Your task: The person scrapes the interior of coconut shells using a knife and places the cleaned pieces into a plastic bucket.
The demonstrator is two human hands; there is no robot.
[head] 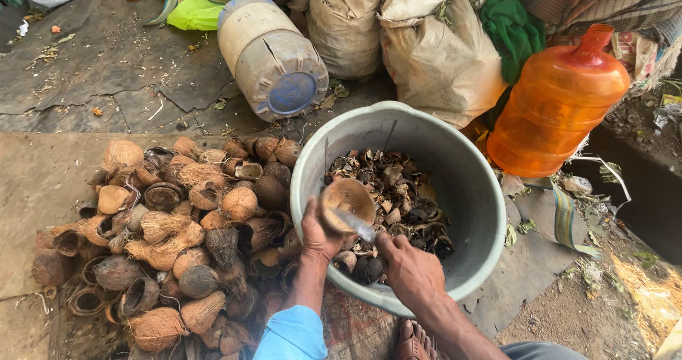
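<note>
My left hand (317, 238) grips a brown half coconut shell (347, 199) over the near rim of a large grey tub (477, 189). My right hand (412, 269) holds a metal knife (357, 225) whose blade lies inside the shell's hollow. The tub holds several dark pieces of coconut (401, 197). My left sleeve is light blue.
A heap of fibrous coconut shell halves (177, 232) lies on the ground to the left of the tub. Behind stand a fallen plastic drum (270, 58), stuffed sacks (440, 55) and an orange water jug (558, 104). My sandalled foot (414, 340) is below the tub.
</note>
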